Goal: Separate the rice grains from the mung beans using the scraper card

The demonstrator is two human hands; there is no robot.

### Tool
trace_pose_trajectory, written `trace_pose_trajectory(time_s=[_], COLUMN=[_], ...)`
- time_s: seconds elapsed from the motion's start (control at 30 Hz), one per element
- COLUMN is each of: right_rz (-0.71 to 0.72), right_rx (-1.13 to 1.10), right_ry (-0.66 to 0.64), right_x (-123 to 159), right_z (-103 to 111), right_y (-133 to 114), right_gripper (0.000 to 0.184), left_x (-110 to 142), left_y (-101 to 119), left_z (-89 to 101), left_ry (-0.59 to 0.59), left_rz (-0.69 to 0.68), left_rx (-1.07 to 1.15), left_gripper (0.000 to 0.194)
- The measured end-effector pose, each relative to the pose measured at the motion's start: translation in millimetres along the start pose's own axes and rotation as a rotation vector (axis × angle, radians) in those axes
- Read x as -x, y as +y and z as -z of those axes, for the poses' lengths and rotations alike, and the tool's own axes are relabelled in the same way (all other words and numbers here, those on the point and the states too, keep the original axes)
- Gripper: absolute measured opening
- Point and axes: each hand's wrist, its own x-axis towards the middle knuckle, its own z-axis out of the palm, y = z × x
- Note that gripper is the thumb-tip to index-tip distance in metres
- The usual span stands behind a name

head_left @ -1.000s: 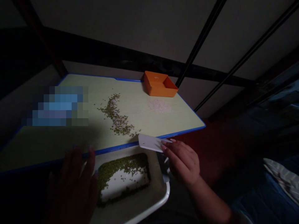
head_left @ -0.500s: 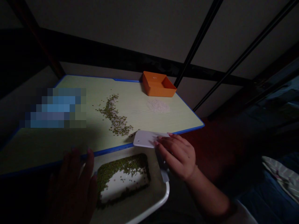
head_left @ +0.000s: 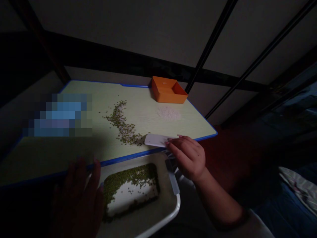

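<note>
My right hand (head_left: pixel 188 156) pinches a flat white plastic scraper (head_left: pixel 157 140), whose far end lies on the pale table (head_left: pixel 138 112) beside the near end of a trail of green beans (head_left: pixel 122 124). Below the table's blue front edge a white tray (head_left: pixel 158 211) holds more green beans (head_left: pixel 128 180) around a bare white patch. My left hand (head_left: pixel 79 201) lies in shadow on the tray's left side, fingers stretched up against the table edge.
An orange open box (head_left: pixel 168 90) stands at the table's far right corner, with a small heap of white grains (head_left: pixel 168 113) in front of it. A blurred blue patch (head_left: pixel 59 115) covers the table's left. Dark metal bars (head_left: pixel 210 46) rise behind.
My right hand has moved the scraper up from beyond the table's front edge onto the tabletop, up to the green beans. My left hand has stayed on the tray.
</note>
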Motion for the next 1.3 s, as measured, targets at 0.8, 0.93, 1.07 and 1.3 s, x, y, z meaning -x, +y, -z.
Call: trace_pose_trajectory(time_s=[0.8, 0.93, 1.07, 1.3], right_rz=[-0.186, -0.197, -0.189, -0.155], right_rx=[0.040, 0.022, -0.023, -0.163], right_ry=[0.170, 0.133, 0.104, 0.085], right_x=[1, -2, 0, 12], right_z=[-27, -34, -37, -27], right_y=[24, 35, 38, 41], right_gripper=[0.023, 0.022, 0.022, 0.025], left_x=[0, 0, 2, 1], left_y=[5, 5, 5, 5], left_z=[3.7, 4.7, 5.3, 2.8], left_ry=[0.021, 0.021, 0.039, -0.008], left_rz=[0.034, 0.008, 0.013, 0.047], left_rx=[0.050, 0.055, 0.049, 0.017], left_gripper=[0.074, 0.073, 0.072, 0.074])
